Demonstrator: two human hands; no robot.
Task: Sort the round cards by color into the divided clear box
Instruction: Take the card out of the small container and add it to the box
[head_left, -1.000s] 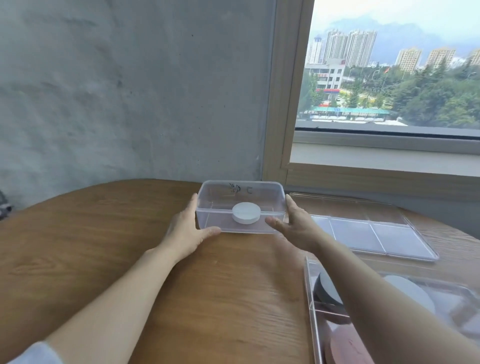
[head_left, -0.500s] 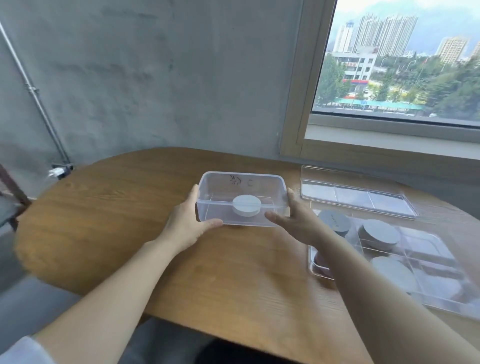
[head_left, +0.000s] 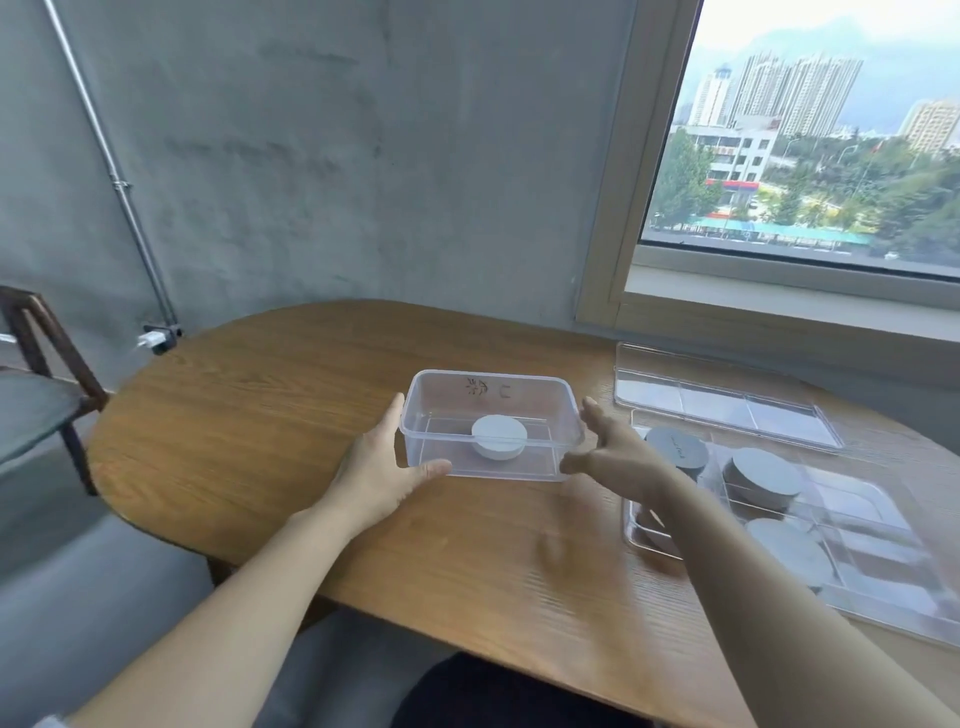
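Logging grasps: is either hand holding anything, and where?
The left hand cups the clear tub at its near left corner; the right hand hovers open by its right end, contact unclear.

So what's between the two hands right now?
In the head view, a clear tub sits between the left hand and right hand, with one white disc inside. The left hand touches its side.

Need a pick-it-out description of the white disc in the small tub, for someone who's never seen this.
On the oval wooden table, find the undivided clear tub between the left hand and right hand. The white disc lies alone on its floor. It is the only round piece outside the divided clear box at right.
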